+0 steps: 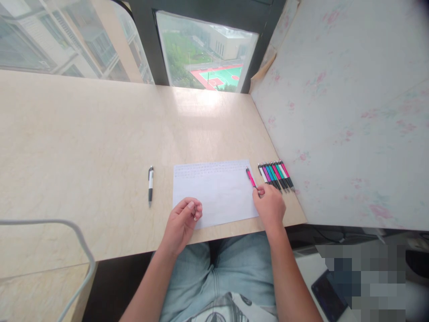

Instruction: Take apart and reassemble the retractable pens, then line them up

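A white sheet of paper (217,190) with lines of writing along its top lies on the beige table (83,134) in front of me. My right hand (270,205) rests at the sheet's right edge and pinches a pink pen (251,177) that points away from me. My left hand (183,220) sits loosely curled on the sheet's lower left corner, holding nothing that I can see. A row of several coloured pens (276,175) lies side by side just right of the paper. A single black and white pen (150,184) lies alone to the left of the sheet.
A pale flowered wall panel (348,112) stands along the table's right side. Windows (204,53) run behind the table's far edge. A white cable (77,250) loops over the table's near left corner. My legs in jeans are below the front edge.
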A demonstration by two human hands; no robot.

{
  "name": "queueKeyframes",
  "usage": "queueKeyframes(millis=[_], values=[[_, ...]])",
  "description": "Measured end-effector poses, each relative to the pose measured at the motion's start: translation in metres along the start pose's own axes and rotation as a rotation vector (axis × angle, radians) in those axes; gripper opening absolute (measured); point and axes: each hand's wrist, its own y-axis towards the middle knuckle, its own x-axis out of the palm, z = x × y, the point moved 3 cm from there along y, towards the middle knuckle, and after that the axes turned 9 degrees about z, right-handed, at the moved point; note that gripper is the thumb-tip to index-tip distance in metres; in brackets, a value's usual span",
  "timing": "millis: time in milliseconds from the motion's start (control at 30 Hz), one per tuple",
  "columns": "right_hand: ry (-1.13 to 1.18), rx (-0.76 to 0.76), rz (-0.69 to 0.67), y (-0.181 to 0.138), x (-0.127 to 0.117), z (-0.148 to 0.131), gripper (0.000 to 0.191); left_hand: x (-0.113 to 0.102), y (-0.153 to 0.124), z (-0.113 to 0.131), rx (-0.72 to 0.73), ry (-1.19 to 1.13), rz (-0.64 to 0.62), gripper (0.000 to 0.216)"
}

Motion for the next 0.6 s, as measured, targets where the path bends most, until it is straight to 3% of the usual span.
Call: queueKeyframes(millis=[200,600], values=[[-0.114,0.067,0.046,0.015,-0.004,0.018,0.013,0.001,0.0,0.001,-0.001,-0.002,0.002,0.011],[-0.153,0.079,0.027,0.014,-0.003,0.014,0.016,0.001,-0.001,0.001,-0.009,0.001,-0.001,0.011]])
